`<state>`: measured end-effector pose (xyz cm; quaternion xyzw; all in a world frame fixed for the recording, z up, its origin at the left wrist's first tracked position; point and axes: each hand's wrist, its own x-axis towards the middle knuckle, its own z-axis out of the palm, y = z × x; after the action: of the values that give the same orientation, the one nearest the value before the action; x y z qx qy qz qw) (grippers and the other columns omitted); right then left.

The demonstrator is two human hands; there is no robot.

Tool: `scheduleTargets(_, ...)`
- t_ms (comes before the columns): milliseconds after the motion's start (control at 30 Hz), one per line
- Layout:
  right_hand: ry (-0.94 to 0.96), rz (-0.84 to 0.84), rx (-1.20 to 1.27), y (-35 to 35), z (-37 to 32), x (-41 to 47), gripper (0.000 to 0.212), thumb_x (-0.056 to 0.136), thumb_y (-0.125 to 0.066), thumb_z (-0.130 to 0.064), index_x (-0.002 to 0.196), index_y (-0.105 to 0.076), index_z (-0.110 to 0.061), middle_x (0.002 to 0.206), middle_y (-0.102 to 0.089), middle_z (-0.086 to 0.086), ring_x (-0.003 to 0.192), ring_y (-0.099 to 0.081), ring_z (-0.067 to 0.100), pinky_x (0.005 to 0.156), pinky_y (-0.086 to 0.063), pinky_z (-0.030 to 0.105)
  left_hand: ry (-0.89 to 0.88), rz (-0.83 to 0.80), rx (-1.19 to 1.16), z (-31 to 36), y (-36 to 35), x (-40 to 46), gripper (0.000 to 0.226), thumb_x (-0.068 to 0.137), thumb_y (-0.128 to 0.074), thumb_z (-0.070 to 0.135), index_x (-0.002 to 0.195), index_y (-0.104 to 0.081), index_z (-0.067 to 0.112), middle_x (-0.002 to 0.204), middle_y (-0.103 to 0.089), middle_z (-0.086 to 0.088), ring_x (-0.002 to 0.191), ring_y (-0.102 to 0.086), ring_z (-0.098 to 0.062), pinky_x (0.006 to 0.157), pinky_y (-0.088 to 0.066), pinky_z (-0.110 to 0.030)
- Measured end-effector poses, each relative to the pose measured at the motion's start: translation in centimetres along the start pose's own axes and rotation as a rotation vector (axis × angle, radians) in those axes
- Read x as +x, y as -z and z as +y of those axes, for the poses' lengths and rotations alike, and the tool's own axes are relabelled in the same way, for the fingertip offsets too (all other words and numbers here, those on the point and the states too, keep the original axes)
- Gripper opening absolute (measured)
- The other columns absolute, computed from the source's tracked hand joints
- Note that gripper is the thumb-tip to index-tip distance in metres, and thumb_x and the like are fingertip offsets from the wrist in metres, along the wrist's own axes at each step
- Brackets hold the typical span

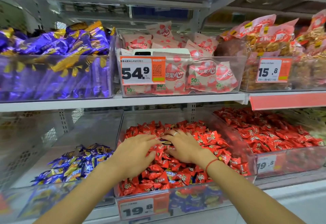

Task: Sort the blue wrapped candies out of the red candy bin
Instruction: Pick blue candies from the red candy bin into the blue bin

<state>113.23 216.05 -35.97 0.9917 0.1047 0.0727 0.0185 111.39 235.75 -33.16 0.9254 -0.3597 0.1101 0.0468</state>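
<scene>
The clear bin (250, 155) on the lower shelf is heaped with red wrapped candies (208, 140). Both my hands lie on top of the heap near its middle. My left hand (135, 151) rests with fingers spread and reaching right. My right hand (183, 144), with a ring and a red wrist string, has fingers spread and pointing left. A dark blue wrapped candy (165, 142) shows in the gap between my fingertips. Another blue candy (170, 174) peeks out nearer the front. More blue wrappers (190, 200) show through the bin's front wall.
A clear bin to the left holds a small pile of blue and yellow candies (75, 163). A second red candy bin (275, 132) stands at the right. The upper shelf carries purple packs (58, 61), pink packs (178, 65) and snack bags (282, 47).
</scene>
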Motion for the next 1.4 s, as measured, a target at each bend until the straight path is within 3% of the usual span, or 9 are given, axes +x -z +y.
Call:
scheduleTargets(133,0.041,0.014,-0.048,1.6,0.6,-1.6,0.039,0.092,-0.054,-0.022,0.129,-0.057,-0.032,0.134,-0.049,-0.001,0.126,-0.044,0.022,0.101,-0.032,0.041,0.089,-0.254,0.046,0.1,-1.2,2.5,0.051,0.104,-0.025,0.044,0.153,-0.013,0.037,0.163,-0.007,0.002,0.149,-0.004,-0.021,0.121,-0.01,-0.041)
scheduleTargets(433,0.049,-0.003,0.089,2.7,3.8,-6.6,0.019,0.091,-0.058,-0.043,0.105,-0.07,-0.04,0.135,-0.05,-0.015,0.132,-0.033,0.008,0.115,-0.014,0.047,0.048,-0.358,0.14,-0.3,-0.3,1.1,0.042,0.104,-0.026,0.043,0.136,-0.051,0.034,0.16,-0.019,0.001,0.149,-0.005,-0.024,0.12,-0.01,-0.043)
scheduleTargets(667,-0.102,0.229,1.079,5.6,-0.4,-5.7,0.009,0.083,-0.073,-0.023,0.09,-0.072,-0.029,0.086,-0.071,-0.012,0.079,-0.063,-0.006,0.073,-0.046,0.011,0.101,0.084,-0.472,1.3,0.1,-1.0,0.053,0.097,-0.038,0.055,0.147,-0.034,0.037,0.149,-0.042,0.01,0.134,-0.04,-0.006,0.114,-0.029,-0.031)
scheduleTargets(767,-0.119,0.28,1.305,6.2,-3.3,-5.1,0.018,0.078,-0.078,-0.013,0.093,-0.071,-0.018,0.077,-0.074,-0.006,0.076,-0.069,0.004,0.068,-0.053,0.015,0.102,0.259,-1.039,2.5,0.5,-1.2,0.031,0.096,-0.048,0.047,0.125,-0.055,0.041,0.121,-0.065,0.017,0.111,-0.058,0.007,0.105,-0.044,-0.027)
scheduleTargets(867,-0.053,0.227,1.407,6.6,-4.8,-4.4,0.011,0.085,-0.07,-0.012,0.096,-0.073,-0.015,0.091,-0.076,-0.001,0.089,-0.07,0.012,0.08,-0.057,0.023,0.183,0.493,-1.112,1.9,1.2,-1.7,0.016,0.096,-0.055,0.029,0.098,-0.068,0.04,0.093,-0.073,0.019,0.094,-0.066,0.006,0.092,-0.053,-0.027)
scheduleTargets(1000,-0.166,0.349,0.892,4.5,-3.0,-1.4,0.021,0.094,-0.058,-0.01,0.098,-0.074,-0.023,0.104,-0.073,-0.005,0.098,-0.068,0.016,0.089,-0.053,0.029,0.339,0.602,-1.065,-0.6,1.1,-2.5,0.015,0.092,-0.06,0.036,0.084,-0.068,0.046,0.085,-0.073,0.022,0.089,-0.068,0.001,0.085,-0.057,-0.04)
scheduleTargets(1133,-0.179,-0.009,0.287,0.7,-2.3,0.4,0.037,0.096,-0.052,-0.023,0.134,-0.056,-0.023,0.147,-0.043,0.002,0.131,-0.045,0.021,0.107,-0.038,0.032,0.348,0.504,-1.073,-0.9,1.1,-2.9,0.015,0.094,-0.058,0.037,0.084,-0.068,0.043,0.091,-0.075,0.005,0.09,-0.07,-0.01,0.081,-0.058,-0.043)
scheduleTargets(1200,-0.199,-0.081,0.199,0.1,-2.8,0.6,0.043,0.095,-0.053,-0.02,0.137,-0.052,-0.024,0.153,-0.031,0.001,0.137,-0.037,0.025,0.109,-0.035,0.035,0.32,0.451,-1.08,-0.6,1.1,-2.9,0.015,0.096,-0.055,0.033,0.092,-0.066,0.042,0.093,-0.074,0.01,0.094,-0.068,-0.005,0.079,-0.059,-0.034)
scheduleTargets(1400,-0.281,0.113,0.281,0.6,-2.7,-0.9,0.022,0.085,-0.063,-0.011,0.102,-0.074,-0.019,0.119,-0.065,0.001,0.112,-0.058,0.019,0.09,-0.047,0.028,0.302,0.365,-1.079,-0.1,1.3,-3.1,0.016,0.098,-0.05,0.034,0.101,-0.066,0.038,0.101,-0.071,0.012,0.097,-0.065,-0.003,0.084,-0.057,-0.033)
